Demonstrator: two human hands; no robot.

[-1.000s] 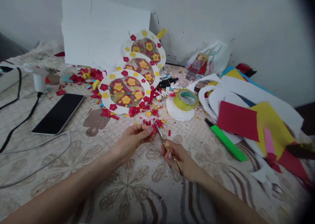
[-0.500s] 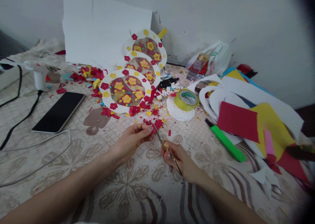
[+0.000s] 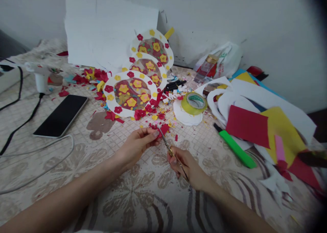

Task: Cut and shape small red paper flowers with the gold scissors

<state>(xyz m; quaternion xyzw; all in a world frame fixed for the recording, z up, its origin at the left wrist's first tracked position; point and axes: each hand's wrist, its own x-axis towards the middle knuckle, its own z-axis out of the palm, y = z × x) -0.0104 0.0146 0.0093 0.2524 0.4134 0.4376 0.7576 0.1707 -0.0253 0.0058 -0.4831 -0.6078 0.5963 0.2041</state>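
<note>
My left hand pinches a small piece of red paper between thumb and fingers, above the patterned tablecloth. Closed round the handles of slim metal scissors is my right hand. The scissor blades point up and away, lying against the red paper beside my left fingertips. Just beyond my hands stand white paper ovals with red and yellow paper flowers and see-through middles; three overlap. Small red and yellow scraps are scattered between them and my hands.
A phone, white cable and glue gun lie left. Yellow tape rests on white paper. To the right are a green cutter, red paper and yellow paper. A bottle and white board stand behind.
Both hands keep nearly the same position, with the scissor blades still at the red paper. The whole view has shifted very slightly.
</note>
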